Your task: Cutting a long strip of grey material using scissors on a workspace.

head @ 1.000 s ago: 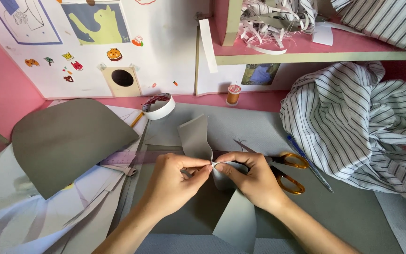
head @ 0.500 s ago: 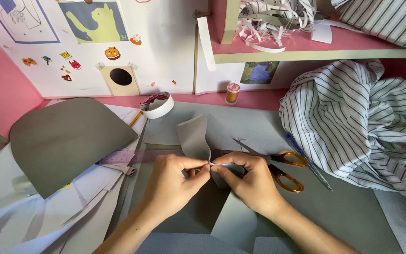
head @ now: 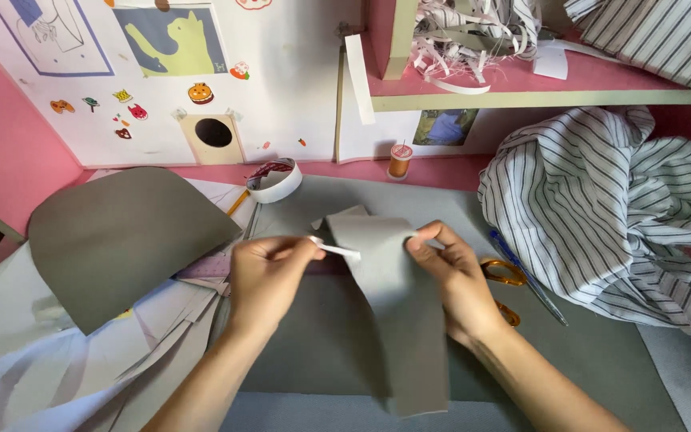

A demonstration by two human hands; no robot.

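Pink desk (head: 9,172), grey sheets spread. Left hand (head: 269,276) pinches one white strip (head: 336,250); right hand (head: 453,276) grips one grey strip (head: 397,304) between the hands. Hands apart. One scissors (head: 505,276), one pen (head: 529,276) just right.

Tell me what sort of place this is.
Probably a home craft desk: grey sheets on the table, orange-handled scissors, a thread spool, and drawings and stickers on the white board behind.

Scissors (head: 505,288) mostly hidden behind right hand (head: 453,276), striped cloth (head: 617,208) cut off right
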